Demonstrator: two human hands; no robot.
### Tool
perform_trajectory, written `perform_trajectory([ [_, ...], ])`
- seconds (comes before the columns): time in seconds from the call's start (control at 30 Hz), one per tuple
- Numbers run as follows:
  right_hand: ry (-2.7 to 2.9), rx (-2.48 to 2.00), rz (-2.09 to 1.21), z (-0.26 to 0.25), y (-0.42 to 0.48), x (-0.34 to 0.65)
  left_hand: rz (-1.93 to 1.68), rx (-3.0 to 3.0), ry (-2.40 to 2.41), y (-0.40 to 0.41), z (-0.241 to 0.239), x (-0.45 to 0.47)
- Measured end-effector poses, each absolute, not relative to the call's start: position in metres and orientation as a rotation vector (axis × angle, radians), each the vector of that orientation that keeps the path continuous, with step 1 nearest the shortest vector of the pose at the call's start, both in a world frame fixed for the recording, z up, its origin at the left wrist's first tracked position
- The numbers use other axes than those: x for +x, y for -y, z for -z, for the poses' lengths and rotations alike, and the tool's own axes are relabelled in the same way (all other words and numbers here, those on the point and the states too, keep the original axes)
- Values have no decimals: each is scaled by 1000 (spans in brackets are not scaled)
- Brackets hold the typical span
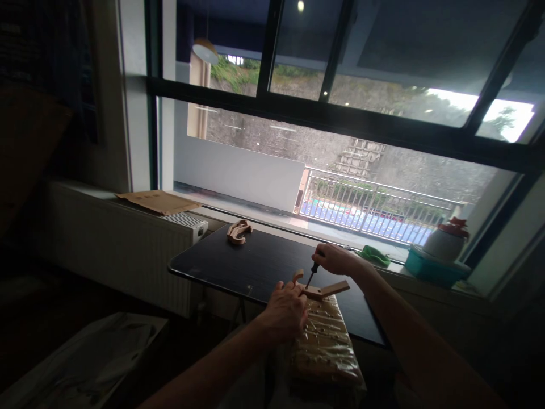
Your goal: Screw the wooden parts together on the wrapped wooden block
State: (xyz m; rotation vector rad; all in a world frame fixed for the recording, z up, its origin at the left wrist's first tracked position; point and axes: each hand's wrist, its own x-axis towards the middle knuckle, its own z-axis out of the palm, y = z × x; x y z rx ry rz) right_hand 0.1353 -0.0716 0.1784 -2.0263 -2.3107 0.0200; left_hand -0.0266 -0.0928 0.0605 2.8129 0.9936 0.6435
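My right hand (335, 259) is closed around the black handle of a screwdriver (312, 275). The screwdriver slants downward, its tip at a light wooden hook (335, 288) with a curved end and a straight arm. My left hand (288, 307) grips that wooden piece from the left, fingers bent over it and pressing it down; part of the piece is hidden beneath them. Under the wood lies a long brown package (326, 341) wrapped in shiny clear plastic. Whether a screw sits under the tip is too small to tell.
A black table (213, 255) stands beneath the window, with several curved wooden pieces (239, 232) at its far left. The sill holds a brown envelope (159, 200), a green cloth-like item (373, 255) and a teal box (432, 267). A white radiator (128, 244) is left.
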Motion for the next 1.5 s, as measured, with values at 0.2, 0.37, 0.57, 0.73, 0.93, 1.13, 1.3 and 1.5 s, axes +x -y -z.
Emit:
perform_trajectory([
  [0.2, 2399, -1928, -107, -186, 72, 140, -632, 2808, -1002, 95, -63, -26],
  [0.37, 2371, -1928, -55, -183, 75, 137, -623, 2807, -1005, 94, -64, -26],
  [0.57, 2349, -1947, -2, -181, 74, 136, -632, 2810, -990, 92, -61, -26],
  [0.73, 2433, -1915, -107, -189, 72, 138, -645, 2818, -990, 95, -62, -26],
  [0.93, 2442, -1903, -61, -186, 74, 137, -630, 2827, -1018, 96, -61, -25],
  [1.13, 2379, -1960, -37, -182, 73, 134, -649, 2831, -1004, 95, -60, -25],
  [1.3, 2382, -1931, -126, -191, 72, 139, -638, 2823, -1008, 97, -61, -25],
  [1.5, 2402, -1878, -46, -188, 69, 138, -618, 2797, -1010, 97, -61, -25],
])
